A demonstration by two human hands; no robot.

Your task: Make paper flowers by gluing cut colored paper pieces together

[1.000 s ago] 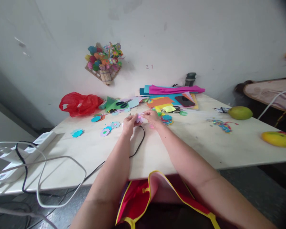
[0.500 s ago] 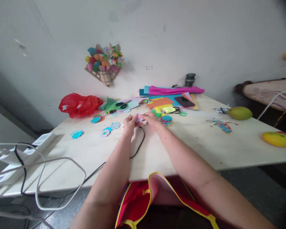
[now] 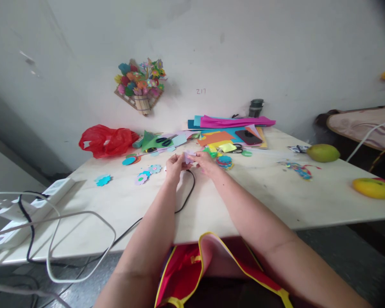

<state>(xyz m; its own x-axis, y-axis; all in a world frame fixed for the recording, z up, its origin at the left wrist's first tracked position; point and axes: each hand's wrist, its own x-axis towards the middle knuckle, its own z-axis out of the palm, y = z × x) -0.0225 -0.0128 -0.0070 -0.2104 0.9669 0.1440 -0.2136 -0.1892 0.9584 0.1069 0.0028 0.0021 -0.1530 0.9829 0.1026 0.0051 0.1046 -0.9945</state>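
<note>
My left hand [image 3: 175,166] and my right hand [image 3: 204,161] meet over the middle of the table, both closed on a small lilac paper flower [image 3: 188,157]. Fingers cover part of its edge. A black cable [image 3: 189,196] runs from just below my hands toward the left. To the left lie paper flowers in blue and lilac [image 3: 141,178], with another blue flower [image 3: 104,180] farther left. Right of my right hand is a stack of coloured paper discs [image 3: 224,161].
Behind my hands are scissors [image 3: 163,140], coloured sheets [image 3: 214,137], a phone [image 3: 248,137] and a red plastic bag [image 3: 105,141]. A power strip [image 3: 56,192] with loose cables lies left; a green fruit [image 3: 323,152] and a yellow one [image 3: 374,188] lie right.
The lilac flower has turned between my fingers and shows more of its surface. My hands have stayed in nearly the same place.
</note>
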